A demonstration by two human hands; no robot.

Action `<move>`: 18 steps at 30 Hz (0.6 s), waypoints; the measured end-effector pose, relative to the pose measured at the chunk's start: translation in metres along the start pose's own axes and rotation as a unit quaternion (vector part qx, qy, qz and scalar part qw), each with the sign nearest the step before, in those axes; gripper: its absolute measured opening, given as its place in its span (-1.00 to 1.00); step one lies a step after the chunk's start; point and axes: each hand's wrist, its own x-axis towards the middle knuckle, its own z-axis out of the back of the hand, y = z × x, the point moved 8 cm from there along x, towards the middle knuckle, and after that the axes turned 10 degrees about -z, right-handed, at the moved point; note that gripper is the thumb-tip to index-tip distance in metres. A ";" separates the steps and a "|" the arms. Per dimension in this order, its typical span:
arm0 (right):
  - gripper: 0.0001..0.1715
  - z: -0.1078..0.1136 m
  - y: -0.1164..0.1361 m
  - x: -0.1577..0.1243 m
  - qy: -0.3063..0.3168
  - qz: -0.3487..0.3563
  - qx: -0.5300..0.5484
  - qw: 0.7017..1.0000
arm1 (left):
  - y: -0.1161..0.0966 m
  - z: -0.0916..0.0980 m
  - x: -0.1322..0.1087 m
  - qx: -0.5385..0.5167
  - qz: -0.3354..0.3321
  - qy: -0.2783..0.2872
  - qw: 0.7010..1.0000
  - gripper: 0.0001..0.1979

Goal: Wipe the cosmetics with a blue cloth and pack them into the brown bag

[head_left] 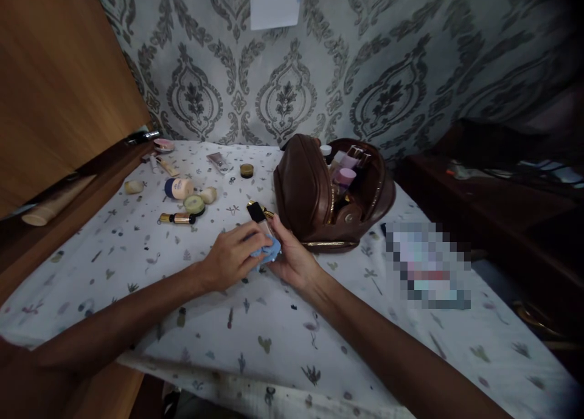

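My left hand (232, 255) is closed on a crumpled light blue cloth (272, 249), pressing it to the lower part of a small cosmetic bottle. The cosmetic bottle (265, 227) has a black cap and a clear, pale body, and it tilts up to the left. From the other side, my right hand (294, 261) grips it, thumb along its side; the bottle's lower end is hidden by fingers and cloth. A small gold item (268, 214) shows just behind the cap, close to my right thumb. Right behind my hands stands a brown cosmetic bag (303, 188), unzipped, with several cosmetics inside.
On the patterned tablecloth (196, 340) at left lie a gold-and-black tube (177, 218), a blue-capped bottle (180, 188), a green-topped jar (194, 204) and a small brown jar (247, 170). A pixelated flat item (426, 267) lies at right. A wooden panel (68, 72) borders the left.
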 end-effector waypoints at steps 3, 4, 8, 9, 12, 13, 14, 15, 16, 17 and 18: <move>-0.67 -0.007 -0.001 -0.005 0.016 -0.002 -0.024 1.000 | 0.017 0.018 0.004 0.022 0.039 -0.042 0.998 -0.84; -0.69 -0.009 -0.002 -0.006 0.021 -0.009 -0.032 0.999 | 0.024 0.026 0.005 0.033 0.055 -0.063 0.996 -0.86; -0.78 -0.010 -0.008 -0.008 0.014 -0.047 -0.015 0.999 | 0.040 0.046 0.005 0.067 0.095 -0.126 0.985 -0.92; -0.81 -0.008 -0.008 -0.007 0.009 -0.049 -0.005 0.999 | 0.040 0.046 0.005 0.070 0.093 -0.129 0.985 -0.92; -0.87 -0.005 -0.005 -0.005 0.004 -0.034 0.015 0.999 | 0.030 0.034 0.004 0.069 0.061 -0.106 0.990 -0.90; -0.88 -0.004 -0.004 -0.004 0.006 -0.026 0.020 0.999 | 0.023 0.027 0.003 0.066 0.043 -0.091 0.993 -0.89; -0.87 -0.004 -0.002 -0.003 0.008 -0.021 0.025 0.999 | 0.015 0.020 0.002 0.064 0.022 -0.071 0.995 -0.88; -0.84 -0.003 -0.001 -0.003 0.009 -0.022 0.028 0.999 | 0.006 0.012 0.001 0.068 -0.003 -0.049 0.997 -0.86; -0.81 -0.002 -0.001 -0.002 0.009 -0.028 0.030 0.999 | -0.003 0.004 0.000 0.077 -0.030 -0.026 0.996 -0.85; -0.76 -0.001 -0.002 -0.001 0.008 -0.037 0.030 0.999 | -0.011 -0.003 -0.001 0.093 -0.058 -0.004 0.994 -0.83; -0.72 0.000 -0.003 -0.001 0.005 -0.047 0.030 0.998 | -0.018 -0.008 -0.003 0.110 -0.082 0.015 0.990 -0.81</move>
